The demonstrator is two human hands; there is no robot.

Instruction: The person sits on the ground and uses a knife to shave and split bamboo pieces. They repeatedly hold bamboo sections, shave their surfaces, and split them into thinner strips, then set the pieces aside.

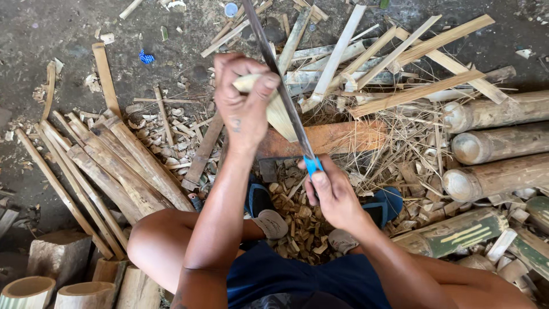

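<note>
Though its tip runs off the top edge, the long grey metal blade with a blue handle point(286, 97) is clear: the right hand point(331, 191) clamps the handle, the left hand point(243, 100) clasps a pale, fibrous split bamboo piece point(280, 111) against it. Rough bamboo slats point(120, 166) lie left, round poles point(497, 146) right.

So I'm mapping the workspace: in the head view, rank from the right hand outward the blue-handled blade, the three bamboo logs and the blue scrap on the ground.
1. Blue-handled blade: in the right hand.
2. Bamboo logs: right side.
3. Blue scrap: far upper left.

Left hand point(243, 100) raised, right hand point(331, 191) clenched.
</note>
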